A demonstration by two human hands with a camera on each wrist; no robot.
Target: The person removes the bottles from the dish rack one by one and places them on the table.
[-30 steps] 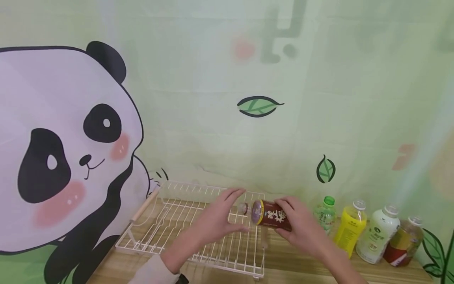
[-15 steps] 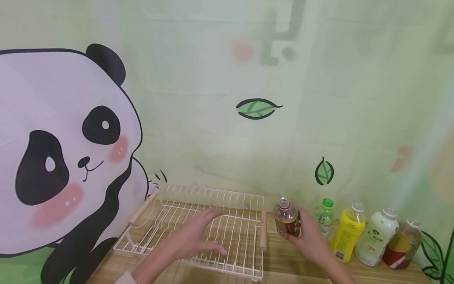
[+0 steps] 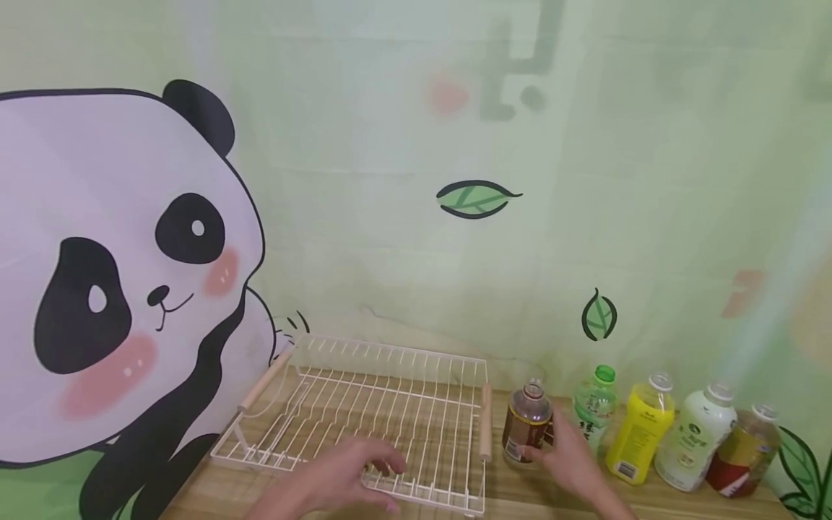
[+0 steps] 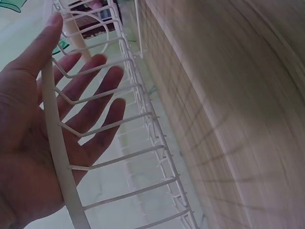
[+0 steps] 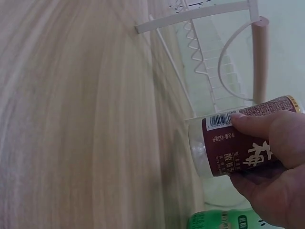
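My right hand (image 3: 572, 458) grips a plastic drink bottle (image 3: 525, 426) with a dark red label round its middle. The bottle is upright beside the right end of a white wire dish rack (image 3: 477, 484). Up close in the right wrist view, thumb and fingers wrap the bottle's label (image 5: 238, 138); whether its base touches the table I cannot tell. My left hand (image 3: 338, 473) is at the rack's front edge with fingers loosely bent and nothing held. In the left wrist view this hand (image 4: 52, 124) lies close about the white rim; contact is unclear.
Right of the held bottle stand a green-capped bottle (image 3: 594, 404), a yellow bottle (image 3: 640, 433), a white bottle (image 3: 695, 437) and a red-and-gold bottle (image 3: 743, 451). Wooden handles (image 3: 486, 422) flank the rack. A panda-print cloth (image 3: 390, 217) hangs behind the wooden table (image 3: 520, 495).
The red-labelled bottle has gone from lying sideways between both hands over the rack to upright at the rack's right, lowered by my right hand. My left hand has drawn back toward the front.
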